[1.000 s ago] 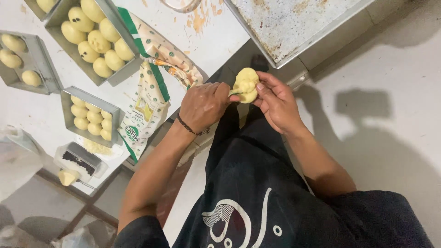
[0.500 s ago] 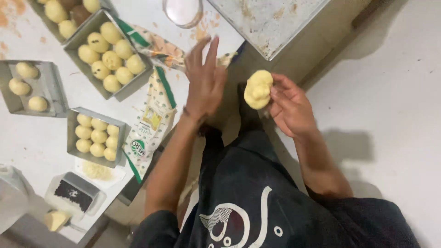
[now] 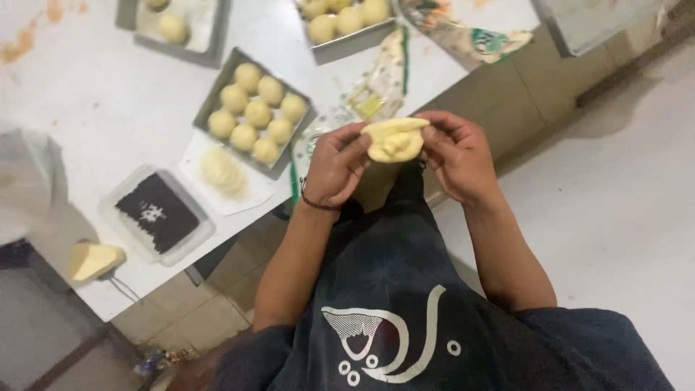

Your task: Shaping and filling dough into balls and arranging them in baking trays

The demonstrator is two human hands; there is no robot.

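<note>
Pinching a flattened piece of pale dough [image 3: 394, 139] from both sides: left hand [image 3: 337, 165] fingers grip its left edge, right hand [image 3: 457, 153] fingers its right edge. It's held in the air just off the bench [image 3: 108, 108] front edge, above the lap. Looks soft, light, easily torn or dented, likely tacky; best supported at the rim, not the folded middle. Tray of dough balls [image 3: 253, 110] sits near that edge.

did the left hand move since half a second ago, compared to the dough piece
Yes. The left hand was raised over the table edge, apart from the dough piece; it has come back and now grips the dough together with the right hand.
</note>
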